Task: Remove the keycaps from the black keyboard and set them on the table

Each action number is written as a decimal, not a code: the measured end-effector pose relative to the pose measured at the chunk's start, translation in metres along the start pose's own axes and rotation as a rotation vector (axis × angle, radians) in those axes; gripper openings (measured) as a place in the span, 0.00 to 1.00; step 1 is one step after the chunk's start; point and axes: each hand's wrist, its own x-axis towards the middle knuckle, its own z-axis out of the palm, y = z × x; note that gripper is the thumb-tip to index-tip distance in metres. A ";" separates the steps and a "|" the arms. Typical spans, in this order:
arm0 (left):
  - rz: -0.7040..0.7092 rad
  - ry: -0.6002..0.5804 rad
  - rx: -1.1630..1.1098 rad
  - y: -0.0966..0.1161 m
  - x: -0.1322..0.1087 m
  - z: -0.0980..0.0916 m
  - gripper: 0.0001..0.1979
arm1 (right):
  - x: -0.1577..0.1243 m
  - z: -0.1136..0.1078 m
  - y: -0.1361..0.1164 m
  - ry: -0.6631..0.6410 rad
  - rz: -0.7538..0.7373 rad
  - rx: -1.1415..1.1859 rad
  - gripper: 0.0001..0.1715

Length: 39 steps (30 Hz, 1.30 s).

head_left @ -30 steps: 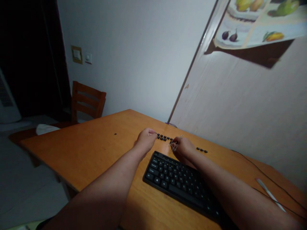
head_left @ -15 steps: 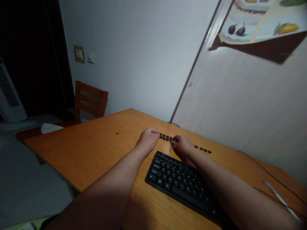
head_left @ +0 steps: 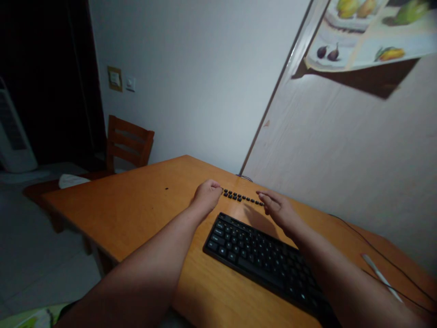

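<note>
Small black keycaps (head_left: 235,197) lie in two rows on the wooden table, beyond the black keyboard (head_left: 252,259). My left hand (head_left: 205,196) is closed at the left end of these rows. Thumb and index finger pinch together there, with a dark keycap (head_left: 221,190) at their tips. Over the right end of the longer row, my right hand (head_left: 275,207) has its fingers stretched out, and nothing shows in it. Its fingers partly cover the last keycaps. The right forearm hides part of the keyboard's right side.
A single small dark piece (head_left: 166,188) lies apart on the left of the table (head_left: 136,214). To the right are a thin white-handled tool (head_left: 380,275) and a dark cable (head_left: 362,232). A wooden chair (head_left: 129,141) stands behind the table's left side, and the wall borders the far edge.
My right hand has let go of the keycaps near the rows' middle, lifted and moved right, with fingers now extended. The left hand stays at the left end. The view has shifted slightly.
</note>
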 end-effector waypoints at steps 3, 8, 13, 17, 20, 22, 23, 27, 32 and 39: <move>0.024 0.033 -0.002 0.003 0.000 -0.002 0.09 | -0.028 -0.014 -0.013 0.050 0.069 0.135 0.30; 0.040 0.142 -0.050 0.008 0.002 -0.008 0.11 | -0.056 -0.033 -0.015 0.125 0.116 0.137 0.30; 0.079 0.234 -0.108 0.025 0.002 -0.010 0.11 | -0.055 -0.038 -0.008 0.204 0.163 0.260 0.23; 0.063 0.324 -0.186 0.048 -0.001 -0.006 0.11 | -0.050 -0.034 -0.011 0.157 0.198 0.386 0.12; -0.019 0.358 -0.257 0.063 -0.001 -0.001 0.11 | -0.048 -0.026 -0.012 0.049 0.159 0.396 0.12; -0.104 0.369 -0.343 0.068 0.001 0.005 0.10 | -0.048 -0.021 -0.011 -0.018 0.133 0.389 0.14; -0.134 0.375 -0.379 0.069 0.002 0.008 0.10 | -0.049 -0.019 -0.011 -0.041 0.123 0.373 0.16; -0.163 0.391 -0.418 0.057 0.002 0.024 0.11 | -0.053 -0.009 -0.015 -0.065 0.084 0.270 0.23; -0.095 0.368 -0.355 0.040 -0.008 0.034 0.12 | -0.056 0.004 -0.021 -0.096 0.005 0.241 0.16; -0.038 0.275 -0.272 0.045 -0.014 0.035 0.10 | -0.055 0.006 -0.019 -0.224 -0.110 0.254 0.15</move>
